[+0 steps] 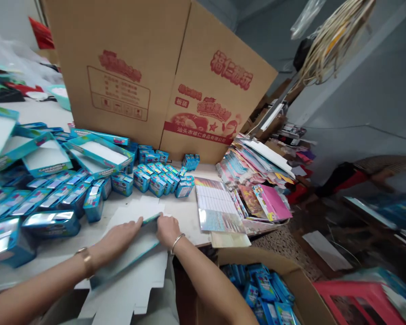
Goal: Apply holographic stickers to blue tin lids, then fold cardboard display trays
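A partly folded card tray [131, 253], white inside with a blue edge, lies in front of me over several flat white card blanks [126, 293]. My left hand [117, 241] grips its far edge, fingers closed on the raised wall. At the tray's far right corner, my right hand [168, 231] pinches the card between thumb and fingers. Both hands are close together. The tray's underside is hidden.
Folded blue trays [99, 151] are piled at the left, above rows of small blue boxes [52, 198]. A tall brown carton [128, 58] stands behind. Printed sheets [219, 203] lie at the right; an open carton [304, 289] below holds blue packs. A person [365, 169] bends at far right.
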Available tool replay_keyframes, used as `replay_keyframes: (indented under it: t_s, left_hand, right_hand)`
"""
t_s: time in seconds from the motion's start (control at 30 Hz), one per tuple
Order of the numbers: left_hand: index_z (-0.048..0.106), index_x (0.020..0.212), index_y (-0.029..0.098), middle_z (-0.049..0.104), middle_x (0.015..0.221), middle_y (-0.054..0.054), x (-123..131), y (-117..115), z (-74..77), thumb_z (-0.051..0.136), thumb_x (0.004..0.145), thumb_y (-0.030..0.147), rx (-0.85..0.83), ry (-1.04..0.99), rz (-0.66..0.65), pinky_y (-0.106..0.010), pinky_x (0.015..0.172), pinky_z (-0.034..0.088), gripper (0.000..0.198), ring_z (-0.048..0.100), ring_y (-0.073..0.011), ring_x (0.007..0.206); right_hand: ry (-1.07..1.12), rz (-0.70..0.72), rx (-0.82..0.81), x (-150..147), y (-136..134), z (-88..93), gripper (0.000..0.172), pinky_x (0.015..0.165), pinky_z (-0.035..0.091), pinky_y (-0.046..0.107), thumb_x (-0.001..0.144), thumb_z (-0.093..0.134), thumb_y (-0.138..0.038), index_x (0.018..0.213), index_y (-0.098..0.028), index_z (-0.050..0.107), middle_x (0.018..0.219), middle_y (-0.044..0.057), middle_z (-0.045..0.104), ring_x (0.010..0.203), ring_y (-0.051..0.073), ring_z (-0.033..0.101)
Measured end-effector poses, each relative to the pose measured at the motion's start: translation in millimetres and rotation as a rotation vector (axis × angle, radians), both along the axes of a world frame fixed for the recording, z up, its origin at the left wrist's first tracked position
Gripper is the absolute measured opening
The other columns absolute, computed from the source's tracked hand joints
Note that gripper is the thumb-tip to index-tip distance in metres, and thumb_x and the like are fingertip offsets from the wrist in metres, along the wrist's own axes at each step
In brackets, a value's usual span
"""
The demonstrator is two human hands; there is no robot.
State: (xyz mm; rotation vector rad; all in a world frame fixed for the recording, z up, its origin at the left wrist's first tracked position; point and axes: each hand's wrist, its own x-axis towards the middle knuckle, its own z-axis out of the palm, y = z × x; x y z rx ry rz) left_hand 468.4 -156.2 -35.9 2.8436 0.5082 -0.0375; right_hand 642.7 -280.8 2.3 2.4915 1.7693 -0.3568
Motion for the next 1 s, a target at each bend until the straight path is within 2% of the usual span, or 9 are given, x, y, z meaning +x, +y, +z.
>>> replay_keyframes:
  t_s: [0.1,0.17,0.23,0.33,0.4,0.53,0.63,0.8,1.0]
  left_hand:
    - [0.04,0.149,0.006,0.068,0.106,-0.025,11.9,-21.5,1.2,0.028,0.087,0.0,0.074,0.009,0.07,-0.045,0.077,0.054,0.063,0.068,-0.0339,0.093]
    - [0.038,0.15,0.005,0.067,0.104,-0.024,17.6,-28.7,6.0,0.027,0.088,0.001,0.112,0.008,0.073,-0.045,0.075,0.053,0.063,0.066,-0.0342,0.09]
    - [0.036,0.151,0.007,0.065,0.113,-0.023,14.9,-26.6,10.6,0.033,0.091,0.009,0.124,-0.013,0.038,-0.045,0.081,0.053,0.059,0.064,-0.034,0.098]
    - [0.042,0.147,0.013,0.061,0.133,-0.02,-9.6,-5.5,8.4,0.043,0.095,0.032,0.032,-0.051,-0.044,-0.043,0.097,0.049,0.056,0.059,-0.0326,0.118]
    - [0.052,0.14,0.017,0.059,0.14,-0.018,-34.6,15.7,0.7,0.046,0.093,0.037,-0.051,-0.037,-0.05,-0.043,0.103,0.046,0.051,0.056,-0.0319,0.127]
    - [0.063,0.129,0.019,0.062,0.137,-0.019,-69.1,43.4,-6.7,0.045,0.089,0.02,0.029,-0.001,-0.004,-0.046,0.105,0.045,0.043,0.058,-0.0331,0.127]
    - [0.067,0.119,0.014,0.07,0.122,-0.02,-64.4,37.0,6.0,0.037,0.088,0.006,0.091,0.088,-0.055,-0.043,0.094,0.052,0.044,0.068,-0.0311,0.111]
    - [0.069,0.091,0.014,0.075,0.092,-0.017,-45.2,19.9,32.7,0.039,0.086,0.003,0.104,0.129,-0.073,-0.04,0.076,0.054,0.032,0.072,-0.0298,0.085]
    - [0.068,0.084,0.012,0.074,0.084,-0.02,-40.7,15.0,38.2,0.043,0.082,-0.003,0.132,0.15,-0.087,-0.041,0.069,0.053,0.028,0.073,-0.0319,0.077]
  right_hand:
    - [0.078,0.109,-0.01,28.8,-1.3,13.2,0.027,0.07,0.051,0.026,0.098,0.048,-0.03,0.116,-0.016,0.062,0.097,0.009,0.074,0.085,0.02,0.071]
    - [0.108,0.201,0.017,43.3,3.4,22.3,0.035,0.071,0.049,0.021,0.105,0.034,-0.036,0.115,-0.022,0.064,0.098,0.003,0.074,0.085,0.014,0.07]
    - [0.091,0.27,0.055,44.7,11.9,26.2,0.038,0.076,0.048,0.022,0.106,0.032,-0.04,0.122,-0.024,0.063,0.107,0.003,0.071,0.092,0.014,0.069]
    - [0.02,0.363,0.066,26.8,25.8,20.0,0.037,0.081,0.048,0.029,0.093,0.057,-0.052,0.117,-0.025,0.066,0.113,0.007,0.068,0.101,0.022,0.066]
    - [-0.04,0.418,0.062,13.8,31.1,11.9,0.032,0.084,0.048,0.035,0.09,0.063,-0.048,0.109,-0.022,0.067,0.11,0.009,0.067,0.103,0.025,0.064]
    - [-0.124,0.508,0.058,5.2,30.2,-0.9,0.018,0.086,0.047,0.04,0.096,0.051,-0.026,0.107,-0.016,0.062,0.106,0.012,0.068,0.099,0.025,0.065]
    - [-0.145,0.565,0.048,6.9,26.8,-5.6,0.019,0.083,0.048,0.039,0.093,0.048,-0.015,0.107,-0.014,0.061,0.105,0.014,0.068,0.095,0.024,0.065]
    - [-0.149,0.587,0.064,4.9,22.6,-7.2,0.019,0.081,0.048,0.039,0.093,0.047,-0.015,0.104,-0.014,0.062,0.103,0.015,0.068,0.096,0.026,0.065]
    - [-0.074,0.457,0.123,-3.4,18.9,-9.7,0.018,0.083,0.048,0.041,0.091,0.05,-0.018,0.102,-0.015,0.064,0.103,0.016,0.069,0.097,0.028,0.065]
